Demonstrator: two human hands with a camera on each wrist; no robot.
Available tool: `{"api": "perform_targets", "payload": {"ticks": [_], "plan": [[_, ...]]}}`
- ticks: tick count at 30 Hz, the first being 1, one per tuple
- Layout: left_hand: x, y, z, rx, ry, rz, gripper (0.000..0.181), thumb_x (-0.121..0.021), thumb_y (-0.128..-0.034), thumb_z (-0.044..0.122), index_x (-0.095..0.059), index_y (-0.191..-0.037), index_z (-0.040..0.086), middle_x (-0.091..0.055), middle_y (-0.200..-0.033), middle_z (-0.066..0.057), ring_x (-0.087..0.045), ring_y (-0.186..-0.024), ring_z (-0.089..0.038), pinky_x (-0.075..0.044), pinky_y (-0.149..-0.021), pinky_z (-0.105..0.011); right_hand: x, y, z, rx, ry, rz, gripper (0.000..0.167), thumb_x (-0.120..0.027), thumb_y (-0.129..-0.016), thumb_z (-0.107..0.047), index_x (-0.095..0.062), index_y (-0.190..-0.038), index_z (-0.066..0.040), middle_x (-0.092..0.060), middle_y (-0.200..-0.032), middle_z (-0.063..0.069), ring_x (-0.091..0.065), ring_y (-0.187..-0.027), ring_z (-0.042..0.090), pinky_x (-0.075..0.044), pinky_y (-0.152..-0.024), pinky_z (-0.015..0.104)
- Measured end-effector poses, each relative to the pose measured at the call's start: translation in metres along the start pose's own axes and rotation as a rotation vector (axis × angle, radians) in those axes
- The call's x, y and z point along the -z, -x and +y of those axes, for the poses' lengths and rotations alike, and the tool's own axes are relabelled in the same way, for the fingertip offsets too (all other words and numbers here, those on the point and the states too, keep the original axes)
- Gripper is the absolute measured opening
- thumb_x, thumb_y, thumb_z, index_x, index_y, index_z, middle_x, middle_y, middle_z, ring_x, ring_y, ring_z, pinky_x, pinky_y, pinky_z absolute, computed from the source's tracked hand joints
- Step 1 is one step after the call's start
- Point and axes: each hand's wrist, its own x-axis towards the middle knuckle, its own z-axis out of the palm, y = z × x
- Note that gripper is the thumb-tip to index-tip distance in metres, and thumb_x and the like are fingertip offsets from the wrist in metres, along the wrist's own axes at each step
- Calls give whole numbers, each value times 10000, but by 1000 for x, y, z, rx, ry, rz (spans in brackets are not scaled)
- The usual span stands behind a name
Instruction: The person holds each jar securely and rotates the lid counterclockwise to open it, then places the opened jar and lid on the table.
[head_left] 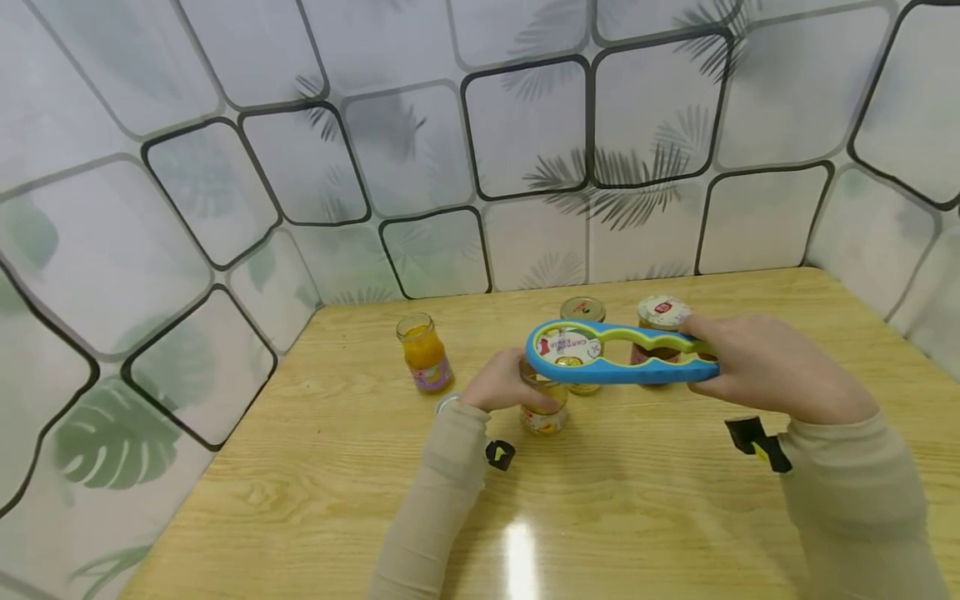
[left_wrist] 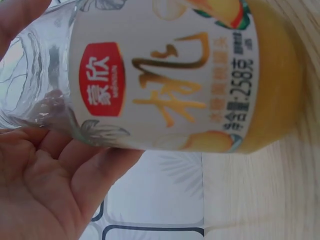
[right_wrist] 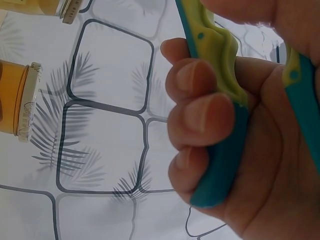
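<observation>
Left hand (head_left: 501,383) gripping the near jar (head_left: 543,420), right hand (head_left: 783,367) clutching the opener (head_left: 637,373), keep that jar upright and steady.

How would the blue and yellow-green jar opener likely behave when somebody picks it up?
The jar opener seems stiff: it juts straight from the right hand without sagging. It is probably light, being a slim frame with open gaps.

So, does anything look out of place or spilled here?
No spill or damage shows. Mildly odd: the jar on the left stands uncovered, while the back-right jar wears its lid. Beside the left hand, partly hidden by the sleeve, lies what looks like a loose lid.
</observation>
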Motion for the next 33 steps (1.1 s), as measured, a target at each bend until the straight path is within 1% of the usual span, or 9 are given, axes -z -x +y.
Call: {"api": "perform_targets", "payload": {"ticks": [7, 11, 14, 16, 21, 23, 27, 30, 33], "plan": [[3, 2, -1, 62, 17, -14, 546, -793, -641, 128, -574, -1141, 133, -597, -1096, 13, -539, -996, -117, -407, -876, -284, 1, 0, 1, -1, -9, 0, 280, -667, -675, -139, -506, -902, -108, -415, -603, -66, -357, -510, 105, -315, -470, 271], [6, 2, -3, 92, 28, -26, 570, -777, -661, 117, -553, -1186, 135, -595, -1097, 6, -542, -985, -125, -420, -862, -290, 1, 0, 1, -13, -10, -19, 291, -672, -681, -144, -513, -919, -95, -429, -614, -62, -360, -513, 106, -318, -473, 271], [7, 2, -3, 104, 15, -25, 578, -774, -665, 121, -547, -1197, 134, -597, -1087, 5, -539, -979, -127, -423, -855, -289, 2, 0, 1, -19, -13, -30, 299, -678, -685, -148, -519, -931, -86, -440, -622, -60, -362, -515, 105, -321, -477, 272], [9, 7, 6, 111, 5, -22, 571, -768, -669, 108, -547, -1195, 111, -598, -1081, -20, -538, -981, -154, -423, -857, -305, 2, 0, 1, -19, -13, -29, 301, -681, -684, -150, -522, -932, -83, -442, -621, -60, -362, -512, 105, -323, -476, 273], [10, 6, 6, 113, 4, -20, 543, -766, -676, 117, -557, -1177, 108, -596, -1066, -27, -531, -979, -171, -426, -851, -319, 1, -1, 1, -20, -16, -33, 284, -680, -686, -152, -513, -908, -93, -424, -613, -62, -357, -513, 106, -314, -472, 273], [9, 2, -3, 118, -8, -16, 536, -775, -668, 146, -566, -1161, 130, -593, -1055, -6, -529, -970, -154, -431, -840, -310, 0, -1, 1, -22, -16, -38, 279, -680, -687, -152, -510, -899, -95, -426, -618, -62, -358, -516, 108, -313, -472, 274], [9, 3, -3, 163, -24, 8, 523, -782, -657, 160, -568, -1129, 91, -574, -1062, -50, -520, -971, -194, -439, -825, -338, 0, -1, 0, -28, -12, -42, 274, -683, -687, -155, -508, -891, -100, -430, -620, -62, -359, -516, 108, -315, -476, 274], [11, 3, -4, 181, -29, 36, 508, -784, -651, 157, -572, -1102, 60, -555, -1060, -91, -504, -967, -228, -436, -818, -366, 1, -1, 1, -29, -10, -43, 287, -688, -687, -155, -512, -904, -90, -437, -622, -59, -364, -516, 111, -322, -476, 282], [14, 2, -7, 188, 0, 70, 508, -782, -651, 139, -568, -1100, 37, -542, -1051, -107, -486, -960, -239, -433, -810, -366, 0, -1, 2, -28, -5, -43, 294, -690, -688, -151, -512, -912, -85, -440, -627, -58, -368, -522, 113, -328, -478, 289]]}}
